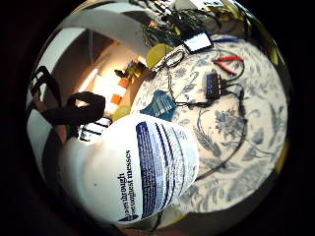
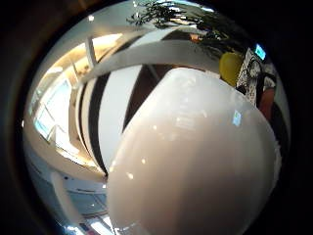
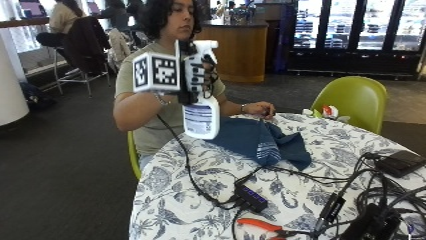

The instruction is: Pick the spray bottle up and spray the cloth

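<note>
Gloved right hand (image 3: 200, 70) gripping spray bottle (image 3: 200, 107) raised above table's (image 3: 200, 200) near edge, bare hand (image 3: 259, 109) on blue cloth (image 3: 263, 140), little-finger view alone showing the label's print (image 1: 152, 167), thumb view only blank white side (image 2: 195, 161).

spray bottle (image 3: 200, 107) nozzle behind the marker, label text blurred

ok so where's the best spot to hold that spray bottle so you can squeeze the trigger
Grip the narrow neck just under the white spray head, as the gloved right hand does now. The spray bottle hangs upright above the table, so come from the side behind the nozzle, fingers wrapping forward.
</note>
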A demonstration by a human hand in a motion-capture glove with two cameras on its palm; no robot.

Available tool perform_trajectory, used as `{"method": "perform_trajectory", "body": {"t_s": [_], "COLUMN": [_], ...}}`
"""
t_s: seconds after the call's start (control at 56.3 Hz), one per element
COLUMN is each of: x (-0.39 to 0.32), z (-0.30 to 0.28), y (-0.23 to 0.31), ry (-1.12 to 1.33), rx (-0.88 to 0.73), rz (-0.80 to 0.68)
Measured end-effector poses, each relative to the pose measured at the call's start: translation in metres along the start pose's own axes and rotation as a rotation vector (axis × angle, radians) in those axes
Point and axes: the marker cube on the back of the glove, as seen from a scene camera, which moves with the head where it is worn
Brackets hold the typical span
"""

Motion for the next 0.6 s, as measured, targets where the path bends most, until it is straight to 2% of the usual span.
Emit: {"method": "perform_trajectory", "body": {"t_s": [0.124,0.284,0.479,0.603], "x": [-0.054,-0.079,-0.038,0.008], "z": [0.011,0.035,0.089,0.120], "y": [0.005,0.000,0.014,0.036], "ry": [0.220,0.416,0.764,0.981], "rx": [-0.195,-0.463,-0.795,-0.929], "rz": [0.008,0.163,0.434,0.552]}}
